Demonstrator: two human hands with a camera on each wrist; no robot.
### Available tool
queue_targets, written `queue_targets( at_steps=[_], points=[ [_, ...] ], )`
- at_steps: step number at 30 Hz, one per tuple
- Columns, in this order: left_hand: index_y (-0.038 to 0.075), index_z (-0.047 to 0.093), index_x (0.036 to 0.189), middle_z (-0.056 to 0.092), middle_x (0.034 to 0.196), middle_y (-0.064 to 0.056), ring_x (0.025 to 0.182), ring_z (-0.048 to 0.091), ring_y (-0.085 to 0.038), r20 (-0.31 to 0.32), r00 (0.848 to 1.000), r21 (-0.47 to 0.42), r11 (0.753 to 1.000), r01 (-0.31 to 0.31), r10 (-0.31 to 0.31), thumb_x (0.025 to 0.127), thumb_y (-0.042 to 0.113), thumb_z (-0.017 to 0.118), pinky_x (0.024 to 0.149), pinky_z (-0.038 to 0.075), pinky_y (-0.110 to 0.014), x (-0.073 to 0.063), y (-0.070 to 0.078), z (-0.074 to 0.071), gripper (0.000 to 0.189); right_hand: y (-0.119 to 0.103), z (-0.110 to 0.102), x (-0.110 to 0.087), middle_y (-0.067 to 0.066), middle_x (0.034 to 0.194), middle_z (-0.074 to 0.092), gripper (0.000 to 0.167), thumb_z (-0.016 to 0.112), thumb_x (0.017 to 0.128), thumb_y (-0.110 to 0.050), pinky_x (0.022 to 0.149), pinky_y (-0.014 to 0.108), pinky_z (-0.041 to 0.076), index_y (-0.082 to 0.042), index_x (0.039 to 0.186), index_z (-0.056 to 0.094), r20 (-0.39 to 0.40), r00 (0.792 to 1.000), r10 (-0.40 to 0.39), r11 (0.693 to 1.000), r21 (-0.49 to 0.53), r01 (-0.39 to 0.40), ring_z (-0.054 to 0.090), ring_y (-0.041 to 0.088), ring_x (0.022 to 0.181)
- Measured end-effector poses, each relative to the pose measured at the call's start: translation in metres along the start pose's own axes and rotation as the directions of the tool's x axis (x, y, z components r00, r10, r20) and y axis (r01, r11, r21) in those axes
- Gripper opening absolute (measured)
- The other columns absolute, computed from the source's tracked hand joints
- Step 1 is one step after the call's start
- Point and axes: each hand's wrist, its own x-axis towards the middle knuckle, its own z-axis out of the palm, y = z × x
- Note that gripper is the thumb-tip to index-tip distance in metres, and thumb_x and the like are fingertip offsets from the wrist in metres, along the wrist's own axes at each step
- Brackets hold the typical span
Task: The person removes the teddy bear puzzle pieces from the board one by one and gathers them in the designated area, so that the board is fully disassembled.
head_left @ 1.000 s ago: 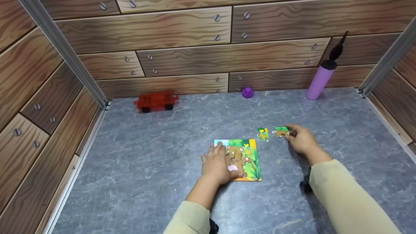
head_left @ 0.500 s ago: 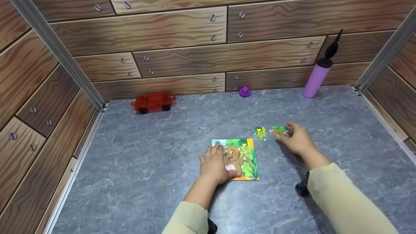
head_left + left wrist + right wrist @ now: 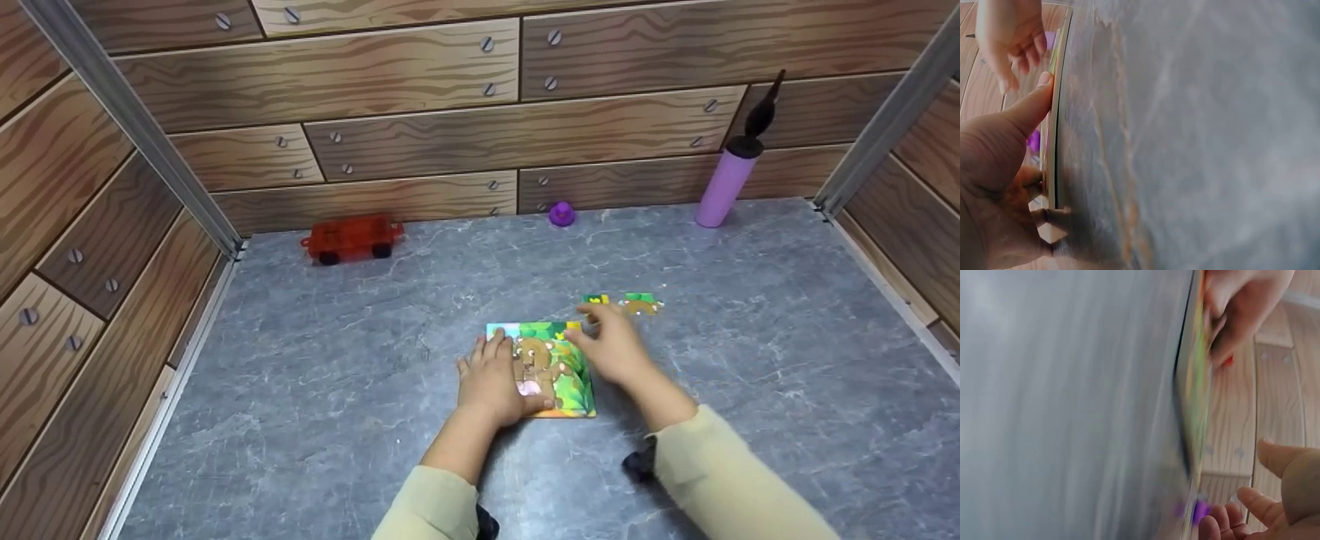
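A square jigsaw puzzle [image 3: 555, 365] with a brown bear on a green scene lies on the grey surface. My left hand [image 3: 491, 379] rests across its left side, fingers spread toward the top edge and thumb on the lower part. In the left wrist view the left thumb [image 3: 1030, 107] presses on the board's face. Over the puzzle's upper right corner is my right hand [image 3: 615, 346], thumb and forefinger apart, nothing seen between them. Behind it lie two loose puzzle pieces: one brown and green [image 3: 640, 304], the other yellow and green [image 3: 596, 299], partly hidden by the right fingers.
Along the back wall stand a transparent red toy wagon [image 3: 351, 238], a small purple toy duck [image 3: 562, 214] and a purple cylinder with a black pointed top [image 3: 726, 187]. Wood-patterned panels [image 3: 405, 146] enclose the grey surface [image 3: 322, 420] at the back and sides.
My right hand has left the brown and green piece and moved left and nearer, over the puzzle's right edge. That piece stays on the surface. The left hand keeps its place.
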Motion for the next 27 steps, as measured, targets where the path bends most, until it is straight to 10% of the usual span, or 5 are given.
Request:
queue_targets(
  at_steps=[15, 27],
  points=[
    [0.002, 0.042, 0.16, 0.036, 0.17, -0.011, 0.157, 0.027, -0.04, -0.019, 0.999, -0.023, 0.999, -0.026, 0.025, 0.074, 0.065, 0.089, 0.122, 0.023, -0.071, -0.001, 0.0, 0.003, 0.117, -0.03, 0.057, -0.008, 0.01, 0.104, 0.066, 0.031, 0.075, 0.096, -0.005, 0.091, 0.047, 0.056, 0.005, 0.125, 0.073, 0.159, 0.986, -0.058, 0.994, -0.083, 0.072, 0.064, 0.025, 0.093],
    [0.0, 0.043, 0.158, 0.034, 0.169, -0.017, 0.156, 0.029, -0.04, -0.045, 0.999, -0.099, 0.995, 0.011, -0.015, 0.07, 0.061, 0.092, 0.124, 0.022, -0.066, -0.001, -0.003, -0.003, 0.118, -0.031, 0.065, -0.003, 0.007, 0.101, 0.065, 0.019, 0.076, 0.094, -0.005, 0.085, 0.044, 0.057, -0.004, 0.114, 0.079, 0.132, 0.991, -0.009, 0.99, -0.138, 0.027, 0.064, 0.023, 0.09]
  ],
)
